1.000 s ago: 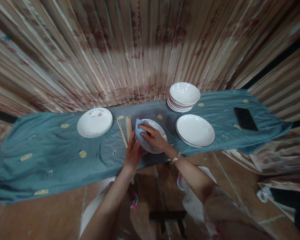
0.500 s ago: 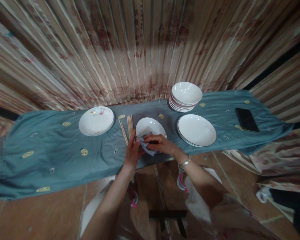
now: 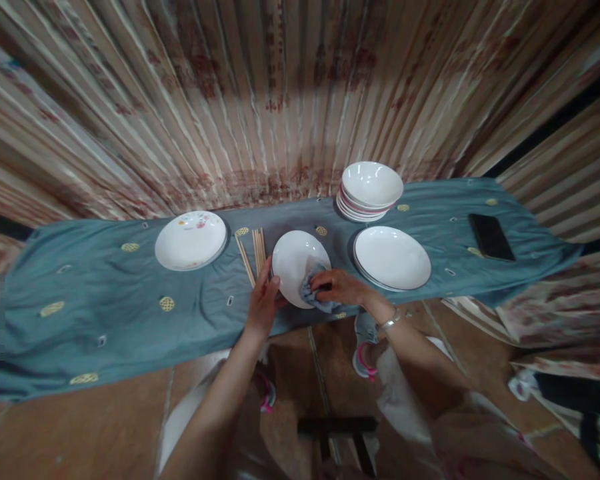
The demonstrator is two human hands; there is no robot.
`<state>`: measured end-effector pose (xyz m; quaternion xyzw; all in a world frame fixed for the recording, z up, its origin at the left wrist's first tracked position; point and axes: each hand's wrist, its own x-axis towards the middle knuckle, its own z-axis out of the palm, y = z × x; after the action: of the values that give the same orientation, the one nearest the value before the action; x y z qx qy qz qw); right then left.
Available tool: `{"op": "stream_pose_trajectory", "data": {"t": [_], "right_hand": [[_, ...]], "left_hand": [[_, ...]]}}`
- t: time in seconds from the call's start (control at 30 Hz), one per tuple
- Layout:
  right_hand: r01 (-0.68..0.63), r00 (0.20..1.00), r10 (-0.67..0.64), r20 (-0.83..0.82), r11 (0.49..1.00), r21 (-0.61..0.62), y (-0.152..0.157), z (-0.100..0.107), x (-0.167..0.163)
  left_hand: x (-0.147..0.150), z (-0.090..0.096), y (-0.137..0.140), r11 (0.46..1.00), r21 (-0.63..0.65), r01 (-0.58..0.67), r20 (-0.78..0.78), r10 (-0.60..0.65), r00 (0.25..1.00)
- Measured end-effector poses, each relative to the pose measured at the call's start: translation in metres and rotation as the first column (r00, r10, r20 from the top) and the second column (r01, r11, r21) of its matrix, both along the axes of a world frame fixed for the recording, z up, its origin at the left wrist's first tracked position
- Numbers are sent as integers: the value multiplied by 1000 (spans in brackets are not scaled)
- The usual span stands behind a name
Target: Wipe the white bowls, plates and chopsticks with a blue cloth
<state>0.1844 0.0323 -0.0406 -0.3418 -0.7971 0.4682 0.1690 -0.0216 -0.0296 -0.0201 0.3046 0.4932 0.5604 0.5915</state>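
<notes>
A white bowl [image 3: 294,261] sits near the front edge of the cloth-covered table, between the chopsticks and a stack of plates. My left hand [image 3: 264,303] grips its left rim, thumb over the edge and the other fingers partly hidden. In my right hand [image 3: 341,288] a bunched grey-blue cloth [image 3: 313,288] is pressed against the right side of the bowl, inside and over the rim. Several wooden chopsticks [image 3: 259,245] lie just left of the bowl, close to my left fingers.
White oval plates [image 3: 393,259] are stacked to the right, with a stack of bowls [image 3: 373,185] behind them. Floral plates [image 3: 190,240] lie at the left. A black phone [image 3: 491,237] rests on the teal tablecloth [image 3: 130,313]. Behind hangs a pleated curtain [image 3: 280,100].
My right hand has moved the cloth from the bowl's near left side to its right side, away from my left hand. The left hand keeps hold of the rim.
</notes>
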Motion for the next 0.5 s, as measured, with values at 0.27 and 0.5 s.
{"op": "stream_pose_trajectory", "data": {"t": [0.27,0.5], "right_hand": [[137,966,-175,188,970,199,4,4,-1],[289,911,-369,186,891,352,14,-8,-3]], "left_hand": [[0,-1,3,1000,13,-10,-25,11,1000],[1,1,3,1000,13,-28,-28,28,999]]}}
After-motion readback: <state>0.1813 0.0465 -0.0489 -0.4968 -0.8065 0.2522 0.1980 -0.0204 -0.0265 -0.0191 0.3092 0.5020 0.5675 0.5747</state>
